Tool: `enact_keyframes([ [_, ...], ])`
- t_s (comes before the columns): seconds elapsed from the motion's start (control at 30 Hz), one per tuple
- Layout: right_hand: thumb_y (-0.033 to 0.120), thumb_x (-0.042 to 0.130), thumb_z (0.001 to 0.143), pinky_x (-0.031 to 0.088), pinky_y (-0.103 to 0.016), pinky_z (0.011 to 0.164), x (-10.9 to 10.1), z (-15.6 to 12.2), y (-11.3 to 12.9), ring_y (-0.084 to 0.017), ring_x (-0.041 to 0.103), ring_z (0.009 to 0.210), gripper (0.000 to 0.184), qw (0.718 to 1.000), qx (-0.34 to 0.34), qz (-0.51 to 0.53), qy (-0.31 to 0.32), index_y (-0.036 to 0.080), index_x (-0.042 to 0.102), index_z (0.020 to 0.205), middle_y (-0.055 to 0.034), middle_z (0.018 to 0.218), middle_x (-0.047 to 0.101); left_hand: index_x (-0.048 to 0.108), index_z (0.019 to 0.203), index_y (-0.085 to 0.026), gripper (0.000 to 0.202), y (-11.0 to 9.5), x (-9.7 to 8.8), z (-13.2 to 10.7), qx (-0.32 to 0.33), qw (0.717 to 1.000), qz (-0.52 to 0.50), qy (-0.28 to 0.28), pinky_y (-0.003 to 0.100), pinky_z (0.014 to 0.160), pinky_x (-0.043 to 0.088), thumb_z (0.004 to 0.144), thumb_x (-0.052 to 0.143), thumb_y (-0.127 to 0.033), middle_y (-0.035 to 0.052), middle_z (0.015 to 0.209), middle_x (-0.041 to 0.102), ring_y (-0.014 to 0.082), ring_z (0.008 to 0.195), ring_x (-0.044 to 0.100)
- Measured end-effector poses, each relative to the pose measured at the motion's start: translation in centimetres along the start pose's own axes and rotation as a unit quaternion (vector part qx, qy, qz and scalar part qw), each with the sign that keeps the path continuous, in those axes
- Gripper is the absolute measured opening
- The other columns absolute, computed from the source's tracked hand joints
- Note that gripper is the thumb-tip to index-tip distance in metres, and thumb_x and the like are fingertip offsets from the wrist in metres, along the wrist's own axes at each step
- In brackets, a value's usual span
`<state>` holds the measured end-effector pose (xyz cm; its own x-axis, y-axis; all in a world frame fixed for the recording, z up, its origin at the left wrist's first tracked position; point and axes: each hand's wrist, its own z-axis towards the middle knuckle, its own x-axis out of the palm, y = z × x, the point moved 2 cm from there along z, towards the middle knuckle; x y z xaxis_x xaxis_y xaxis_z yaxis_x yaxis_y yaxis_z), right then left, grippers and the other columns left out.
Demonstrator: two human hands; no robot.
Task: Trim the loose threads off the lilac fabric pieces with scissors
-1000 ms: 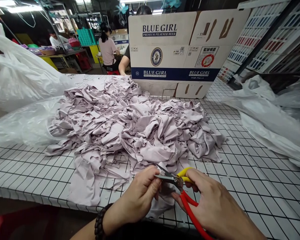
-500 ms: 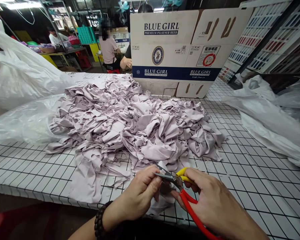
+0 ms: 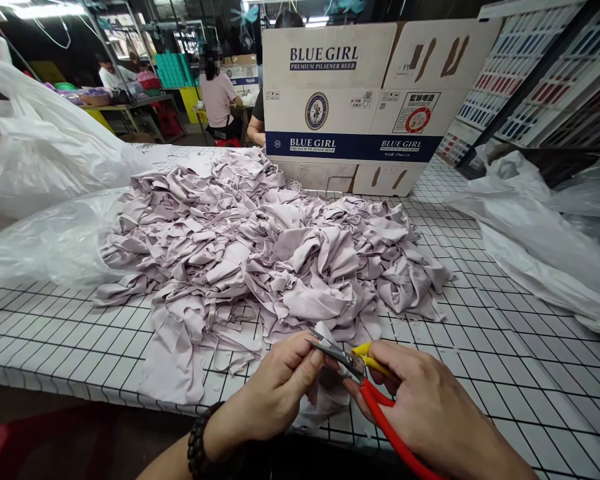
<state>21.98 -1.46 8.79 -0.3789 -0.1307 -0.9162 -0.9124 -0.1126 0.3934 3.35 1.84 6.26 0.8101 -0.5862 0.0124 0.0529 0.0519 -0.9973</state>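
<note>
– Red and yellow grips: scissors (image 3: 356, 363), with the right hand (image 3: 425, 393) clamped on them. Which finger sits on which grip, can't make out.

– Left hand (image 3: 283, 383)?

– Thumb and fingers together, pinching a pale cloth (image 3: 330, 400) over the table's (image 3: 490, 387) near edge. One bit stands up past the blades, the rest droops beneath. I take it as one piece.

– Key relation?

– Blades against pinch. Long axis slants: red grip low at right, tips up and left, right at the left thumb. Cloth lies left of the right hand, so the left is nearer it. My judgement: a clean cut turns on the tips clearing that thumb, and they look very close.

– Blades apart?

– By a sliver, as far as shows.

– Beyond?

– Mauve pile (image 3: 230, 247), just past both hands, spread over the table's middle toward the far edge. One flap reaches the near edge, left of the left hand. Box (image 3: 350, 100) upright behind the pile, toward the right. Plastic bags (image 3: 55, 160) at both sides.

– Hidden?

– Whatever the left fingers cover, including the cloth's edge. Whether it joins the pile, can't tell. End of the red grip runs off the bottom. Behind the box, a person: only an arm (image 3: 257, 127) and a bit of head.
</note>
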Motion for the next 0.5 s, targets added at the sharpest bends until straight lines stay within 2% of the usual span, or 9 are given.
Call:
enact_keyframes([
  [0.5,0.031,0.061,0.075,0.026,-0.019,0.041,0.47,-0.05,-0.19,-0.008,0.038,0.041,0.032,0.984,-0.096,-0.038,-0.148,0.023,0.036,0.056,0.0070,0.046,0.043,0.062,0.090,-0.013,0.040,0.12,-0.01,-0.22,-0.057,0.997,-0.053,0.007,0.020,0.055,0.041,0.095,0.048,-0.050,-0.0009,0.066,0.053,0.0093,0.056,0.049],
])
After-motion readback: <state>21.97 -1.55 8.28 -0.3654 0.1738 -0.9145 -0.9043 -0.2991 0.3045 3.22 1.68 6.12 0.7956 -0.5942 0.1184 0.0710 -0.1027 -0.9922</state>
